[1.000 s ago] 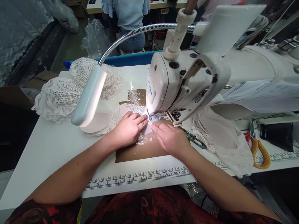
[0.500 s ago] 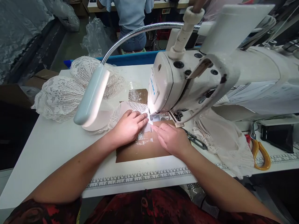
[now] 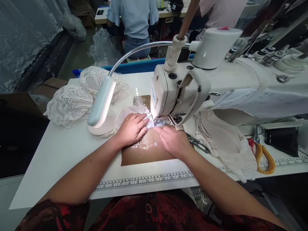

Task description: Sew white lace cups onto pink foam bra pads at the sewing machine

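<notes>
1. Head view: the left hand (image 3: 132,129) lies flat, palm down, fingers stretched out and gripping nothing, pressing a piece of white lace (image 3: 137,110) onto the tabletop (image 3: 60,154) just left of the needle area.
2. The right hand (image 3: 173,141) also lies flat and unclenched, its fingertips (image 3: 157,129) pointing at the left hand's and almost touching them, right in front of the presser foot (image 3: 160,121).
3. The lace piece sits under the left hand and runs back under the head of the white sewing machine (image 3: 216,83); a brown patch (image 3: 146,154) on the tabletop lies beneath both hands.
4. A gooseneck lamp (image 3: 100,102) hangs over the left side, near the left hand.
5. A heap of lace pieces (image 3: 72,102) rests at the far left of the tabletop, well apart from the hands.
6. Pale fabric (image 3: 226,141) lies right of the right hand, with yellow-handled scissors (image 3: 263,155) farther right.
7. A printed ruler strip (image 3: 144,180) runs along the near edge.
8. Another person in a blue top (image 3: 133,16) sits beyond.
</notes>
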Demonstrator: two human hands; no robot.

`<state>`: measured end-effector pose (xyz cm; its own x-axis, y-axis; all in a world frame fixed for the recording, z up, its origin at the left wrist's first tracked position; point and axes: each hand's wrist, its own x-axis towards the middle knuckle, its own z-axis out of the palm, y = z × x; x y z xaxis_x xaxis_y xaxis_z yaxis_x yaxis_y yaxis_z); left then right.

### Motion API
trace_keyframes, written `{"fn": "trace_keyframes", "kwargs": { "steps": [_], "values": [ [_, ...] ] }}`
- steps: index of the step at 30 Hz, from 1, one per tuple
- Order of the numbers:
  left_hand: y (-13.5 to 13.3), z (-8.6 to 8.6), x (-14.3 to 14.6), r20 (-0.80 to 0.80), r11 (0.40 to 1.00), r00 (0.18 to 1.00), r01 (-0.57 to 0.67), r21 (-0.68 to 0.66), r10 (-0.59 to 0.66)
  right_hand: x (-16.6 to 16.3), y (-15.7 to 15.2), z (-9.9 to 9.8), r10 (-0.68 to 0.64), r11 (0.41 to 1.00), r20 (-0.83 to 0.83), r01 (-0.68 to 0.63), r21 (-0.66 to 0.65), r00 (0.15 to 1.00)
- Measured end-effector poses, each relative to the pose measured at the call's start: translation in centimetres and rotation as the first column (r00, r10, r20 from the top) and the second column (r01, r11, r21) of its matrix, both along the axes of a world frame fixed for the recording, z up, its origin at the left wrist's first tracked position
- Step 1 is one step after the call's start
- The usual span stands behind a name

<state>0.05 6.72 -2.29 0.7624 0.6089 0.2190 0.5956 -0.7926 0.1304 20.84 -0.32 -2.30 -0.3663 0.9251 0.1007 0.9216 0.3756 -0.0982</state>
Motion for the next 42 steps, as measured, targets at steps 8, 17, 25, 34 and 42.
{"fn": "trace_keyframes", "kwargs": {
  "steps": [8, 17, 25, 34, 42],
  "values": [
    [-0.3, -0.2, -0.8, 0.14, 0.983, 0.975, -0.166, -0.073, 0.175, 2.7, -2.2, 4.1, -0.144, 0.978, 0.134, 0.161, -0.131, 0.98],
    [-6.3, 3.7, -0.5, 0.267, 0.784, 0.919, 0.388, -0.485, -0.289, 6.6, -4.4, 2.5, -0.131, 0.986, 0.37, 0.161, -0.05, 0.92],
    [-4.8, 3.8, -2.0, 0.349, 0.767, 0.869, -0.051, -0.64, 0.349, 7.4, -4.0, 1.1, -0.201, 0.975, 0.191, 0.177, 0.134, 0.961],
    [-3.7, 2.5, -1.5, 0.302, 0.412, 0.815, 0.087, -0.907, 0.494, 6.5, -5.1, 2.1, 0.09, 0.98, -0.405, -0.008, 0.199, 0.91],
    [-4.6, 3.0, -1.4, 0.241, 0.157, 0.797, 0.184, -0.97, 0.554, 2.0, -2.3, 3.5, 0.029, 0.957, -0.574, -0.189, -0.221, 0.818]
  ]
}}
